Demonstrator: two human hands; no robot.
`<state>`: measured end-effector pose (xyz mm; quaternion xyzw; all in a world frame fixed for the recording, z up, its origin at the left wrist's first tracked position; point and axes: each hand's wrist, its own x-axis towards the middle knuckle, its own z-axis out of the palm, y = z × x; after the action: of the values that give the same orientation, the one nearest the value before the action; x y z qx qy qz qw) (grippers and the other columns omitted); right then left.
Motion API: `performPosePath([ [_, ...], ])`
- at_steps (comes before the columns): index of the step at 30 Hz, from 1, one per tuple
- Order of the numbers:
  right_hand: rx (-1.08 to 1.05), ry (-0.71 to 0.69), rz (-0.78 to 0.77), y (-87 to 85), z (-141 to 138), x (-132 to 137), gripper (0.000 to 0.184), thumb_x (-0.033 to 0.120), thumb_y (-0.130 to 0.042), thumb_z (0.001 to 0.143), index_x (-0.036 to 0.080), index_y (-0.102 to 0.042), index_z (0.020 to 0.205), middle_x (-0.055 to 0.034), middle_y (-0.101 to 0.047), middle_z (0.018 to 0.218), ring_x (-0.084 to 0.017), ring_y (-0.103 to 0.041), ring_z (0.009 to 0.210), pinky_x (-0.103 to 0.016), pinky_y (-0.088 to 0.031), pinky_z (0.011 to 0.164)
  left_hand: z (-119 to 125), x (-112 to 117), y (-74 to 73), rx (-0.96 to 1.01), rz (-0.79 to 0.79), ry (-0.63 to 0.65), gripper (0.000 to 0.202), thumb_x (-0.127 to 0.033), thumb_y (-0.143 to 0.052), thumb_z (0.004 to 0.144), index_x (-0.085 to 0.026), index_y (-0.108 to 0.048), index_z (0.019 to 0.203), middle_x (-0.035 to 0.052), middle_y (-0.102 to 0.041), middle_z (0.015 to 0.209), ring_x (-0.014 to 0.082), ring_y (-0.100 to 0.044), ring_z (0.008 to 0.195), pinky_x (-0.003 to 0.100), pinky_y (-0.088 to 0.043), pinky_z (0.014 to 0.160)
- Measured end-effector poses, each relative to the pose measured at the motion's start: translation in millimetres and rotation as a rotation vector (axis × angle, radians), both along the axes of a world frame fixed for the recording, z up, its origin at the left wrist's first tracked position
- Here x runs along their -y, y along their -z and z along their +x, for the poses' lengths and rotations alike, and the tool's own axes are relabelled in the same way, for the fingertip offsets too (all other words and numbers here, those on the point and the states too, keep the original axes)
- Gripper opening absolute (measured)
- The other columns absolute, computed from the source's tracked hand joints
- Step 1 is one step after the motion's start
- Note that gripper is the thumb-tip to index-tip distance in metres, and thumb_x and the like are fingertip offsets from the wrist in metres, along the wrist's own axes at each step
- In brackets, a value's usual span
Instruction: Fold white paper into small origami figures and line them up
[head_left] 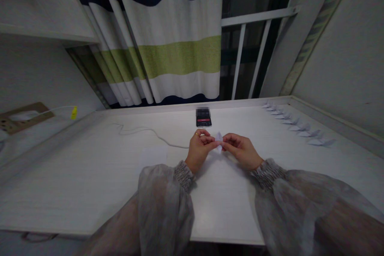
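Note:
A small piece of folded white paper is held just above the white desk, pinched from both sides. My left hand grips its left side with closed fingers and wears a ring. My right hand grips its right side, fingers curled. Both wrists end in sheer grey sleeves. Most of the paper is hidden by my fingertips.
A phone lies just beyond my hands with a white cable running left toward a wall socket. Several folded paper figures sit in a row at the right. A striped curtain and a white railing stand behind the desk.

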<state>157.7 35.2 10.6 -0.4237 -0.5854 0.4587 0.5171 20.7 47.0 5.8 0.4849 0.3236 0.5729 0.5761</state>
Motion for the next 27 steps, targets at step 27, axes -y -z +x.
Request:
performPosePath([
  [27, 0.025, -0.001, 0.002, -6.8, -0.5, 6.9, 0.031, 0.044, -0.068, 0.054, 0.016, -0.054, 0.06, 0.0034, -0.053, 0.054, -0.009, -0.052, 0.05, -0.022, -0.043, 0.051, 0.2, 1.3, 0.3, 0.063, 0.01, 0.085, 0.044, -0.016, -0.072, 0.053, -0.018, -0.037, 0.079, -0.0068, -0.06, 0.06, 0.0056, -0.055, 0.054, 0.019, -0.042, 0.058],
])
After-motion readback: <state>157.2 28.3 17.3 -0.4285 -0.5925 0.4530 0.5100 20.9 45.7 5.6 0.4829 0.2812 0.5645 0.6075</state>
